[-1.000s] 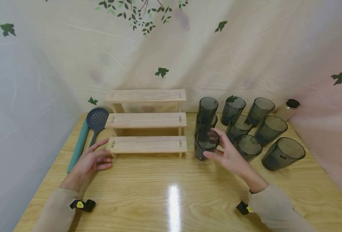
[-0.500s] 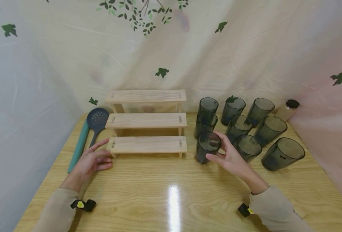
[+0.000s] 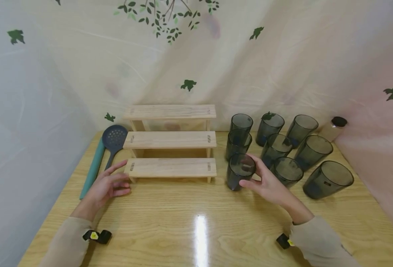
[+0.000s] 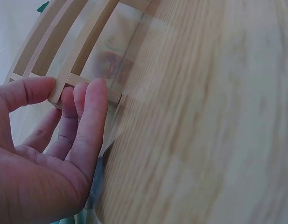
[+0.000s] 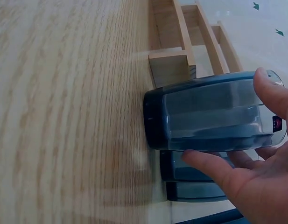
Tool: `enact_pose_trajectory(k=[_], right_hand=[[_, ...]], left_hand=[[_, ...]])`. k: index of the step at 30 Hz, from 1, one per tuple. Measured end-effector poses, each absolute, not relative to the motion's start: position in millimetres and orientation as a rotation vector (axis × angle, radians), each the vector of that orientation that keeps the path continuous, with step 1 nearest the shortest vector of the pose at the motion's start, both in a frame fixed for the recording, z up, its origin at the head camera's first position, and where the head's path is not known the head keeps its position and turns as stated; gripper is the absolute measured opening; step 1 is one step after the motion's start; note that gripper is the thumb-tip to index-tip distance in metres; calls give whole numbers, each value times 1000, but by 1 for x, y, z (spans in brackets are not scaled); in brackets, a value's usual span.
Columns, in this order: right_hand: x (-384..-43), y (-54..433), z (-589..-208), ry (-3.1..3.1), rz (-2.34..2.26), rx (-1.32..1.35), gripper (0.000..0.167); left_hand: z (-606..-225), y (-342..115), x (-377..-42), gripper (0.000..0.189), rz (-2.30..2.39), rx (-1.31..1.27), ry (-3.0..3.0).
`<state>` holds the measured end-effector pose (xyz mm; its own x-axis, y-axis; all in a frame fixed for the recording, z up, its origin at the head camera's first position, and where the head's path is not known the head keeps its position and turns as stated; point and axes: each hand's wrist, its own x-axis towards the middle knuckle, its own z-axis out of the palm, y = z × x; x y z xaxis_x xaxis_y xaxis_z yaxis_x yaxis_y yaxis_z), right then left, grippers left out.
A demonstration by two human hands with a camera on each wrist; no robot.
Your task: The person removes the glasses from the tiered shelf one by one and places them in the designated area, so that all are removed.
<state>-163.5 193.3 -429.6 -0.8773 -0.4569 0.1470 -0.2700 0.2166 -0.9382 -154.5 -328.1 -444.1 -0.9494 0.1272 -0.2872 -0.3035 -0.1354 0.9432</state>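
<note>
In the head view my right hand [image 3: 267, 185] grips a dark grey tinted drinking glass [image 3: 237, 178], the front one of the left row. In the right wrist view the glass [image 5: 209, 114] is upright, its base right at the tabletop, with thumb and fingers on either side near the rim. My left hand [image 3: 106, 185] is at the left end of a three-step wooden rack [image 3: 169, 168]. In the left wrist view that hand [image 4: 55, 154] pinches the front corner of the lowest step, one digit above and several curled below.
Several more tinted glasses [image 3: 327, 181] stand in rows to the right, close behind my right hand. A black-capped bottle [image 3: 333, 128] is at the back right corner. A dark slotted skimmer [image 3: 114, 139] and a teal stick-like tool [image 3: 93, 170] lie left of the rack. Fabric hangs behind.
The gripped glass has shifted slightly toward me and to the right with my right hand, mostly in the first half second. My left hand stays at the rack; the head view has shifted slightly.
</note>
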Motion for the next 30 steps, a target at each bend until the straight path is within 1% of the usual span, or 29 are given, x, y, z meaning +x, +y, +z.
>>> enact_pose_trajectory(k=[16, 23, 24, 27, 30], right_hand=[[-160, 194, -432, 2321, -1708, -687, 80], [-159, 192, -428, 2333, -1699, -643, 82], [-159, 191, -427, 2333, -1698, -632, 83], [-157, 189, -421, 2355, -1655, -586, 94], [-152, 189, -408, 2441, -1571, -596, 100]], left_hand=[[-446, -326, -154, 65, 2158, -212, 1859], [-448, -327, -156, 64, 2155, -197, 1866], [-448, -327, -156, 64, 2153, -201, 1878], [-444, -325, -156, 66, 2095, -213, 1994], [-437, -321, -156, 77, 1934, -182, 2253]])
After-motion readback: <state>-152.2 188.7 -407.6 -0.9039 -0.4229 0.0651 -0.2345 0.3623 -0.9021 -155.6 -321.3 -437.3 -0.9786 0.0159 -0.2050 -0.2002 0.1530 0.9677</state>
